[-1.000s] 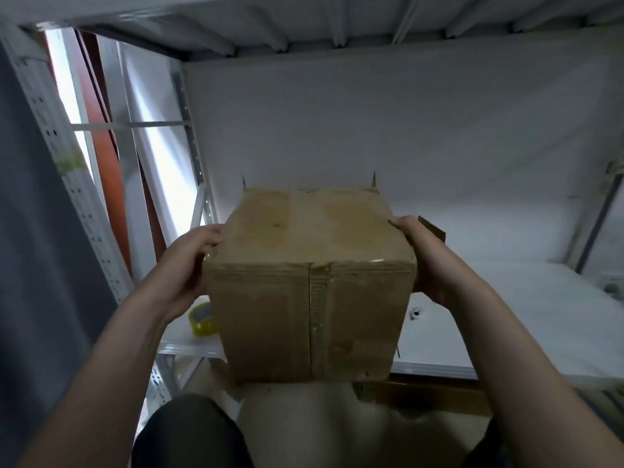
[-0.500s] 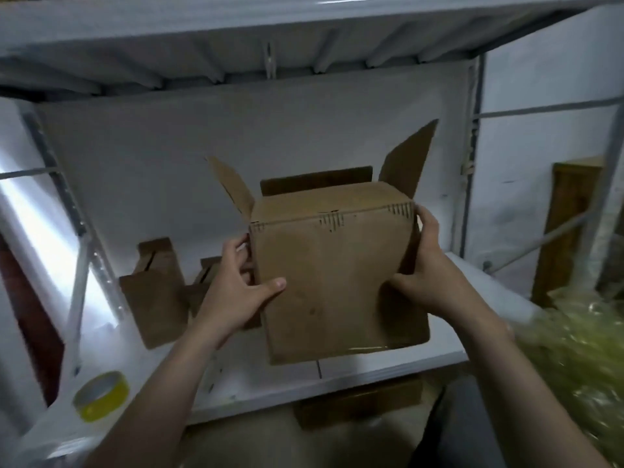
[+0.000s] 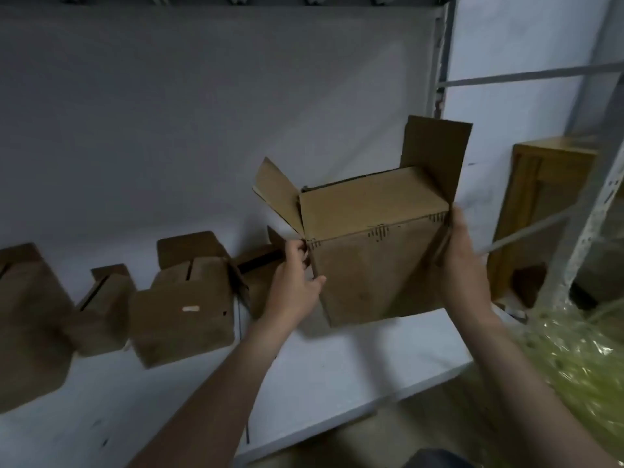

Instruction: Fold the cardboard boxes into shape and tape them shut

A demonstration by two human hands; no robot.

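Observation:
I hold a brown cardboard box (image 3: 374, 265) upright above the white shelf (image 3: 337, 359), between both hands. Its near top flap lies folded over the opening, while the left and right flaps stand up. My left hand (image 3: 297, 282) grips the box's left edge, thumb on the front face and fingers round the side. My right hand (image 3: 462, 258) presses flat against the box's right side. The roll of tape is out of view.
Several folded cardboard boxes (image 3: 182, 298) stand in a row on the shelf to the left, against the white back wall. A grey metal upright (image 3: 587, 231) and a wooden cabinet (image 3: 540, 214) are on the right. Crumpled yellow-green plastic (image 3: 580, 366) lies at lower right.
The box has been turned from bottom-forward to upright and carried to the right along the shelf. My view swung right, so the tape roll left the frame.

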